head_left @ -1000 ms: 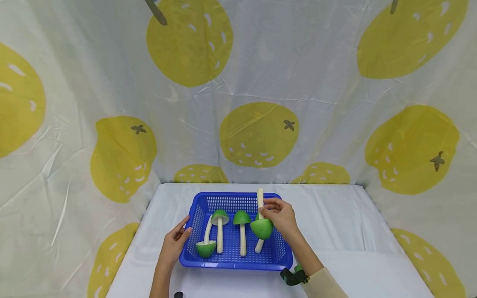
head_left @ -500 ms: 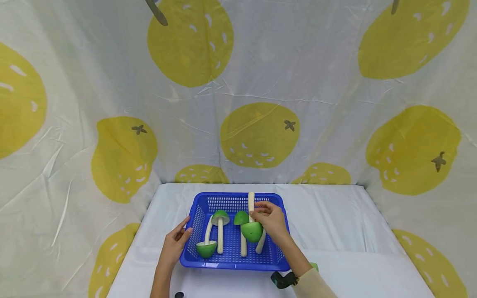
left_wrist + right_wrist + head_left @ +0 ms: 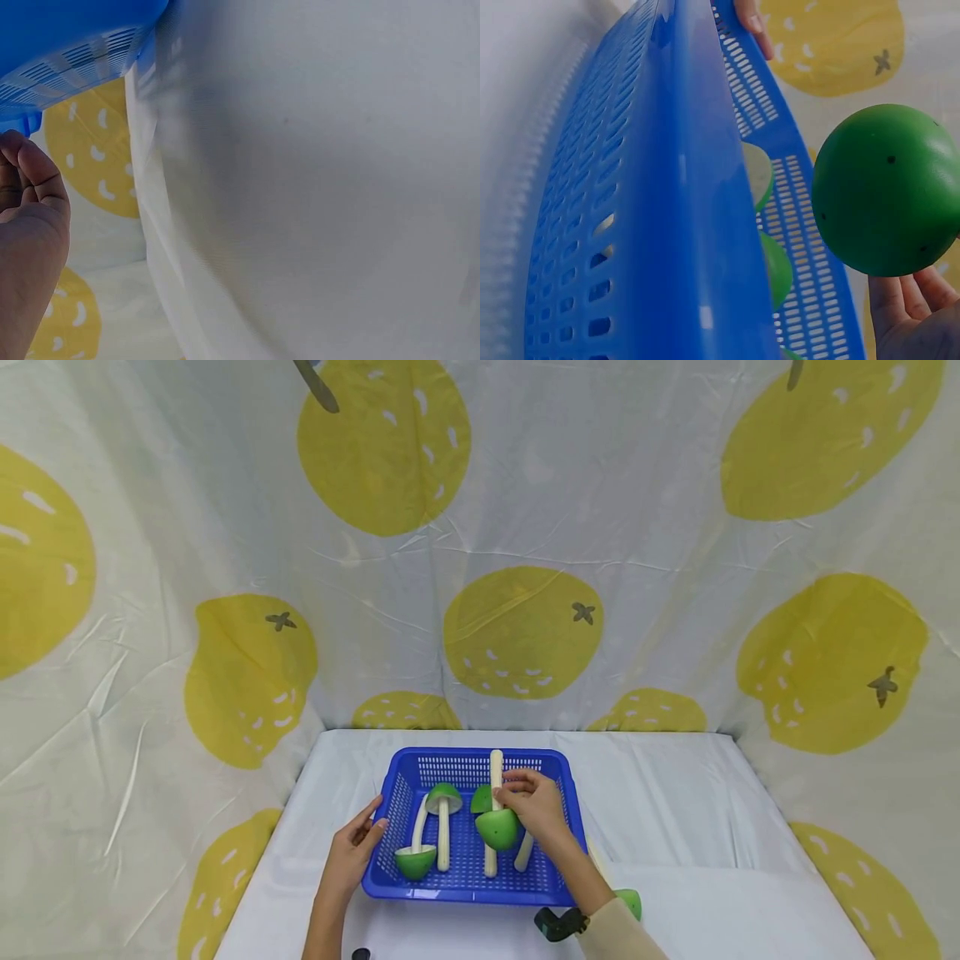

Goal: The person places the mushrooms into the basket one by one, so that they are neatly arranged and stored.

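Observation:
My right hand pinches the pale stem of a toy mushroom above the basket. It hangs with its green cap down and stem up. In the right wrist view, the black-dotted cap covers part of the fingers. On the left, my left hand holds the rim of the blue plastic basket between thumb and fingers. Inside lie several similar mushrooms: one cap-down and one cap-up at left, plus others partly hidden behind the held one, including a green cap.
Another green-capped mushroom lies on the white tablecloth, partly behind my right sleeve. A dark device sits at my right wrist. White fabric with yellow lemon prints encloses the table at the back and sides.
My right hand has moved left with the mushroom, from above the basket's right part to nearer its middle. The mushroom outside the basket is more visible. My left hand has stayed at the rim.

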`<state>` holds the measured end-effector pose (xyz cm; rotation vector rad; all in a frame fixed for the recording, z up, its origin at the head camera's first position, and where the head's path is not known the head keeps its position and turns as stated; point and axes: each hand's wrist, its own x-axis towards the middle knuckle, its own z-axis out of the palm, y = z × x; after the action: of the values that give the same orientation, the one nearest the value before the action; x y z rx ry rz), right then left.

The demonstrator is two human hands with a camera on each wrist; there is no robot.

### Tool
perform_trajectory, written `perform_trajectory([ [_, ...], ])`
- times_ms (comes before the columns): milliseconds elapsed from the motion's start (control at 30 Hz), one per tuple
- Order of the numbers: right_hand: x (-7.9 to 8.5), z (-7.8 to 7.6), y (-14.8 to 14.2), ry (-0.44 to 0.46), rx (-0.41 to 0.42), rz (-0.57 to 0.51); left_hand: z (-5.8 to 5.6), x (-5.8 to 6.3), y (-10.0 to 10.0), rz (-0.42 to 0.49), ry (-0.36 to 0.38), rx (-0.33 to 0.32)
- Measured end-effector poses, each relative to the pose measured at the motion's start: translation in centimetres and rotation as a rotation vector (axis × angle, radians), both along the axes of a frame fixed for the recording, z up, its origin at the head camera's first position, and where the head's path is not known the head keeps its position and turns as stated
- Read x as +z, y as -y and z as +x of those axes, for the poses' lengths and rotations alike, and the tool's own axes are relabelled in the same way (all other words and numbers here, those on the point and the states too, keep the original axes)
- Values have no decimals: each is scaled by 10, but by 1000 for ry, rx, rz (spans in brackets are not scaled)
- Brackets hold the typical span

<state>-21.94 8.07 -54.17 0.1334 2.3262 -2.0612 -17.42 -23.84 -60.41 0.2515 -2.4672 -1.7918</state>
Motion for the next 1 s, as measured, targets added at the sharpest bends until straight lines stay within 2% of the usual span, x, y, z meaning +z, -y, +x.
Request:
perform_trajectory([
  [300, -5, 1, 13, 10, 53, 65, -2, 0, 1, -18, -11, 4],
  [500, -11, 3, 20, -9, 99, 57, -1, -3, 1, -25, -8, 4],
  [1000, -21, 6, 32, 5, 121, 88, -1, -2, 1, -5, -14, 3],
])
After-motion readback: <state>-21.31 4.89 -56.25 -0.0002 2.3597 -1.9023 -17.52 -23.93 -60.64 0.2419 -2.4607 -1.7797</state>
